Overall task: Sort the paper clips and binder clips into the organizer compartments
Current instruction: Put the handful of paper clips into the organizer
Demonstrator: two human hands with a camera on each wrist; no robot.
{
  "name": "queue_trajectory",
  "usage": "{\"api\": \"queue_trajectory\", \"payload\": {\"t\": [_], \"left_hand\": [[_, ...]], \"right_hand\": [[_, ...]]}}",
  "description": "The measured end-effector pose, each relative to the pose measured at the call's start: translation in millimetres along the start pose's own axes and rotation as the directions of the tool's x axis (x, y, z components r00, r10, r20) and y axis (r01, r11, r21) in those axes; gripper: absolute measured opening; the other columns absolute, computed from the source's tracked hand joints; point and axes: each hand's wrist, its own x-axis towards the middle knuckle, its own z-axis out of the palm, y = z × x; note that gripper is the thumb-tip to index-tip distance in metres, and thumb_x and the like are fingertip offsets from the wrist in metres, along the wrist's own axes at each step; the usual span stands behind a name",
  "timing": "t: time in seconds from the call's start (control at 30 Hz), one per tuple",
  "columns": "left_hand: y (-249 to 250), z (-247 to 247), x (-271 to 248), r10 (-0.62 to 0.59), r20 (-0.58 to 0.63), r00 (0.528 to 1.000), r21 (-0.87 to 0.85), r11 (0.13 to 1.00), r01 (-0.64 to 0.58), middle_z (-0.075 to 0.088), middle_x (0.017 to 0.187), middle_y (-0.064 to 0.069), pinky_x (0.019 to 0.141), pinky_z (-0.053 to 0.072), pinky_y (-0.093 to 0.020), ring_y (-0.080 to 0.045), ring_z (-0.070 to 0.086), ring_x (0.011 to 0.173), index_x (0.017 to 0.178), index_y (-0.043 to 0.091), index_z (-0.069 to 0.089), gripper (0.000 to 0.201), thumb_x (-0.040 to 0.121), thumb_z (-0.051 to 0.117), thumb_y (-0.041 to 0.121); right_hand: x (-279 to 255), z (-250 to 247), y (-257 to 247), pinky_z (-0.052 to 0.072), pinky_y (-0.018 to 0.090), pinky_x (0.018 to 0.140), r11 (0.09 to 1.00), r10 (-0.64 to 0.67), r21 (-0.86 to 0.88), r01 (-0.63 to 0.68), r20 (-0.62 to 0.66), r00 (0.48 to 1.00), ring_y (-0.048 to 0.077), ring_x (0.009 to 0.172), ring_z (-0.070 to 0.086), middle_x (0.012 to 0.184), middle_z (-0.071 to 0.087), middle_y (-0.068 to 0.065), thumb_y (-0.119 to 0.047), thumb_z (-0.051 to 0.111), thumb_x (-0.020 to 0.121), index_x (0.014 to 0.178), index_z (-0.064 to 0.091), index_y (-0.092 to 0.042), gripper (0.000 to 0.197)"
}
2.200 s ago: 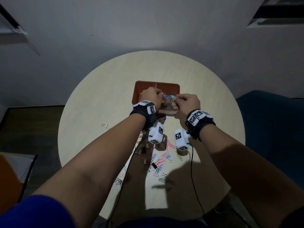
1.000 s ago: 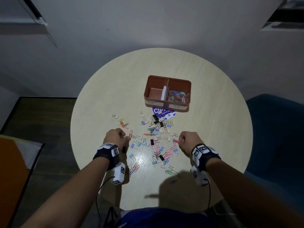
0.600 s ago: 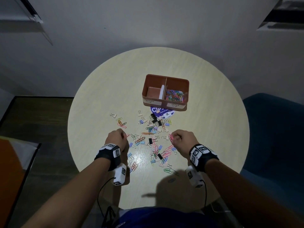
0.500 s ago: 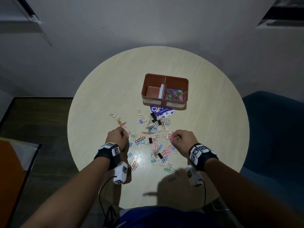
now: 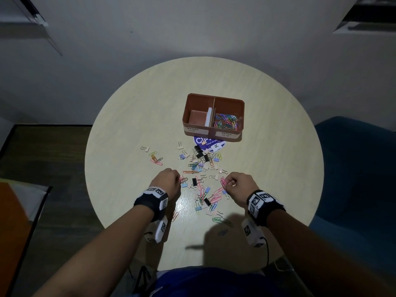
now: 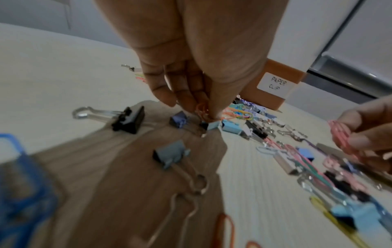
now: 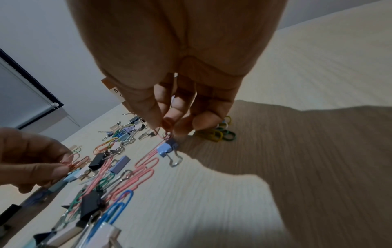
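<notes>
A brown two-compartment organizer stands past the middle of the round table. Its right side, labelled paper clip, holds several coloured paper clips; the left side, labelled binder clip, looks bare. Loose paper clips and binder clips lie scattered between my hands. My left hand pinches orange-pink paper clips at the left of the pile. My right hand pinches pink paper clips at the pile's right.
A round purple-and-white lid lies against the organizer's near wall. A small group of clips and one white binder clip sit apart to the left. A blue chair stands beside the table on the right.
Both hands left the organizer and came back to the pile near me. Since then they have closed in on the clips, each now pinching paper clips.
</notes>
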Motion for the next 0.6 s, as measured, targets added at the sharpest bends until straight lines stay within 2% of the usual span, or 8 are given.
{"api": "queue_trajectory", "payload": {"t": [0.13, 0.2, 0.27, 0.33, 0.43, 0.5, 0.6], "left_hand": [[-4.4, 1.0, -5.8, -0.014, -0.048, 0.999, -0.063, 0.998, 0.011, 0.059, 0.102, -0.009, 0.078, 0.047, -0.034, -0.027, 0.057, 0.094, 0.107, 0.010, 0.060, 0.020, 0.097, 0.047, 0.021], [-7.1, -7.4, -5.9, -0.068, -0.106, 0.992, -0.144, 0.988, 0.052, 0.061, 0.094, -0.008, 0.072, 0.046, -0.032, -0.025, 0.058, 0.084, 0.098, 0.011, 0.058, 0.017, 0.099, 0.045, 0.021], [-13.4, -18.8, -3.5, -0.141, -0.136, 0.981, -0.211, 0.971, 0.110, 0.064, 0.087, -0.005, 0.067, 0.046, -0.031, -0.023, 0.060, 0.077, 0.095, 0.012, 0.057, 0.014, 0.099, 0.047, 0.021], [-21.4, -30.0, 0.2, -0.193, -0.151, 0.970, -0.239, 0.959, 0.153, 0.066, 0.088, -0.005, 0.069, 0.046, -0.030, -0.024, 0.062, 0.078, 0.100, 0.012, 0.062, 0.015, 0.097, 0.050, 0.019], [-30.6, -41.6, 5.8, -0.217, -0.163, 0.962, -0.226, 0.958, 0.178, 0.070, 0.099, -0.009, 0.078, 0.051, -0.031, -0.029, 0.064, 0.088, 0.110, 0.015, 0.068, 0.023, 0.093, 0.052, 0.015], [-31.9, -46.3, 7.5, -0.223, -0.168, 0.960, -0.200, 0.962, 0.188, 0.070, 0.098, -0.010, 0.077, 0.051, -0.031, -0.032, 0.065, 0.089, 0.105, 0.016, 0.071, 0.024, 0.091, 0.052, 0.012], [-31.0, -49.2, 9.8, -0.229, -0.177, 0.957, -0.187, 0.963, 0.196, 0.070, 0.087, -0.009, 0.071, 0.052, -0.030, -0.033, 0.065, 0.082, 0.091, 0.016, 0.072, 0.021, 0.088, 0.052, 0.012]], "right_hand": [[-0.7, 3.6, -1.6, 0.052, 0.026, 0.062, 0.999, -0.010, 0.035, 0.009, 0.012, 1.000, 0.020, 0.072, 0.066, 0.077, 0.069, 0.002, -0.009, 0.065, 0.083, 0.084, 0.069, -0.016, 0.008], [-0.1, 5.5, -2.7, 0.054, 0.028, 0.062, 0.999, -0.020, 0.048, 0.019, 0.022, 1.000, 0.020, 0.070, 0.067, 0.076, 0.069, 0.002, -0.008, 0.065, 0.082, 0.082, 0.068, -0.017, 0.009], [1.4, 6.9, -3.4, 0.055, 0.031, 0.062, 0.998, -0.032, 0.054, 0.030, 0.035, 0.999, 0.021, 0.067, 0.066, 0.074, 0.069, 0.002, -0.009, 0.064, 0.080, 0.079, 0.068, -0.019, 0.011], [2.6, 7.7, -3.7, 0.055, 0.032, 0.062, 0.998, -0.040, 0.041, 0.038, 0.047, 0.998, 0.019, 0.063, 0.064, 0.073, 0.069, 0.000, -0.010, 0.064, 0.078, 0.077, 0.068, -0.021, 0.012], [3.2, 9.4, -3.4, 0.054, 0.032, 0.062, 0.999, -0.036, 0.023, 0.035, 0.061, 0.997, 0.016, 0.061, 0.061, 0.073, 0.069, 0.000, -0.010, 0.063, 0.078, 0.076, 0.068, -0.022, 0.013], [2.6, 10.4, -3.2, 0.055, 0.032, 0.062, 0.999, -0.029, 0.019, 0.028, 0.061, 0.998, 0.018, 0.063, 0.062, 0.073, 0.068, -0.001, -0.011, 0.063, 0.078, 0.076, 0.068, -0.021, 0.012], [2.3, 9.5, -2.1, 0.053, 0.029, 0.062, 1.000, -0.029, 0.012, 0.029, 0.053, 0.998, 0.019, 0.066, 0.065, 0.073, 0.068, -0.001, -0.010, 0.063, 0.078, 0.077, 0.069, -0.021, 0.012]]}}
